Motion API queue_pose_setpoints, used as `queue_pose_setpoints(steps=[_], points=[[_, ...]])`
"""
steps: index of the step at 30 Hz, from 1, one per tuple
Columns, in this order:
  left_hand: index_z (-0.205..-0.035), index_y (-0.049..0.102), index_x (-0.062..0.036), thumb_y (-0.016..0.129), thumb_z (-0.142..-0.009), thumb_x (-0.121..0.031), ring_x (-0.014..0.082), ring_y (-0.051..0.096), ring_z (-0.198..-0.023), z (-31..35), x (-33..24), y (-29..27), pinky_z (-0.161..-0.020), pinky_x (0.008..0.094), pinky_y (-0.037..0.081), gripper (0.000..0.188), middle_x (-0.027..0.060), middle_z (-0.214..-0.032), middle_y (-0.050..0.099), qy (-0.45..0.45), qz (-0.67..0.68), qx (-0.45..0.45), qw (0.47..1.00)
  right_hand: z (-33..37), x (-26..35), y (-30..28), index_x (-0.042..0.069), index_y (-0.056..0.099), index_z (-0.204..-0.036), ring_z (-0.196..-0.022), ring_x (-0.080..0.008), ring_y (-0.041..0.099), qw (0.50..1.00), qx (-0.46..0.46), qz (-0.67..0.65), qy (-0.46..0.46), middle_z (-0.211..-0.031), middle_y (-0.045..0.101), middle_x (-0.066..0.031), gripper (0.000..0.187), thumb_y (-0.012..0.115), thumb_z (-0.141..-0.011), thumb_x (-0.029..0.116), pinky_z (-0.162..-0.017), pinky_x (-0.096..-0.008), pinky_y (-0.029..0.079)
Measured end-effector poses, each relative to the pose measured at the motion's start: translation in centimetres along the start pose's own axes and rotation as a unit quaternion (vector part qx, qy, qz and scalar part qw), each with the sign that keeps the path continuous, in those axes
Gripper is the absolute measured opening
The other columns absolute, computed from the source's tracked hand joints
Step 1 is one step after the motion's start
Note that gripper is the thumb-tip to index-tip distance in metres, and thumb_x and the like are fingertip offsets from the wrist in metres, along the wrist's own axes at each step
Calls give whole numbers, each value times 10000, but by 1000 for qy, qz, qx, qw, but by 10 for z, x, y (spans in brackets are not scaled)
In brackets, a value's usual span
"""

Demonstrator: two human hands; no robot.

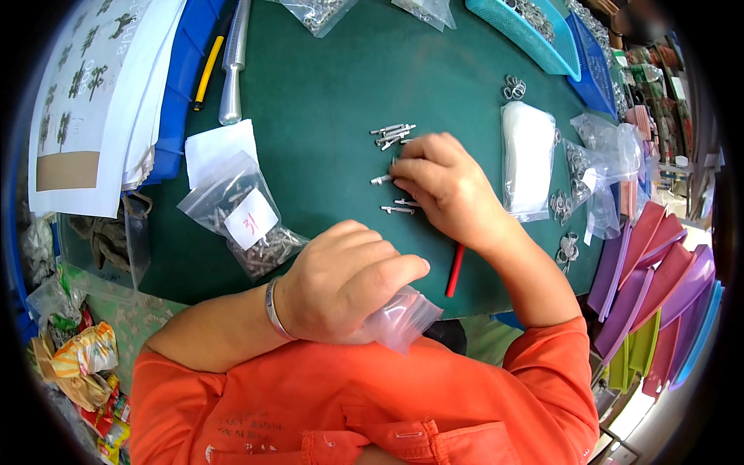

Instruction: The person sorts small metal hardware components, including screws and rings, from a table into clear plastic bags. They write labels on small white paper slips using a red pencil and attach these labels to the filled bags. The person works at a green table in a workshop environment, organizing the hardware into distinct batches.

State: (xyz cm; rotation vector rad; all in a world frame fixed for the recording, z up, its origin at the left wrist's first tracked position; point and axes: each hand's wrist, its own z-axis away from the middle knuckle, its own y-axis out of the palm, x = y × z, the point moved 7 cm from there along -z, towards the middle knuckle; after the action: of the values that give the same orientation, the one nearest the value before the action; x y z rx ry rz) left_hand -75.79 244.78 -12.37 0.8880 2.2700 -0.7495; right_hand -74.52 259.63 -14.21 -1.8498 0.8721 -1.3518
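Note:
My left hand, with a metal bangle at the wrist, is closed around a small clear zip bag near the table's front edge. The bag's mouth end sticks out below the thumb. My right hand reaches over the green table with its fingers pinched at a small silvery metal part; the fingers hide some of it. Beyond those fingertips lies a little group of similar metal parts. A few more metal parts rest on the nearer side, just below the right hand.
Left of my hands lies a labelled bag of metal parts, partly over white paper. A red pen sits by my right forearm. A stack of clear bags and metal rings lie right. A turquoise basket stands far right.

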Motion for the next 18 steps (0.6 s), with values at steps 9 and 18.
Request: queue_pose_setpoints(steps=[9, 18], points=[[-1080, 553, -17, 786, -701, -44, 213, 547, -535, 1, 0, 1, -554, 336, 428, 446, 49, -676, 582, 0, 2, -1, 1000, -7, -15, -17, 6, 672, -886, -838, -320, 600, 998, -35, 56, 25, -891, 608, -115, 130, 717, -765, -10, -746, -396, 512], [-1068, 562, -16, 780, -707, -44, 216, 549, -530, 0, 2, 0, -550, 339, 435, 423, 53, -664, 578, -5, 4, -6, 1000, -16, -15, -9, 22, 648, -902, -811, -305, 583, 993, -75, 88, -31, -891, 595, -107, 177, 709, -740, -15, -715, -396, 516]])
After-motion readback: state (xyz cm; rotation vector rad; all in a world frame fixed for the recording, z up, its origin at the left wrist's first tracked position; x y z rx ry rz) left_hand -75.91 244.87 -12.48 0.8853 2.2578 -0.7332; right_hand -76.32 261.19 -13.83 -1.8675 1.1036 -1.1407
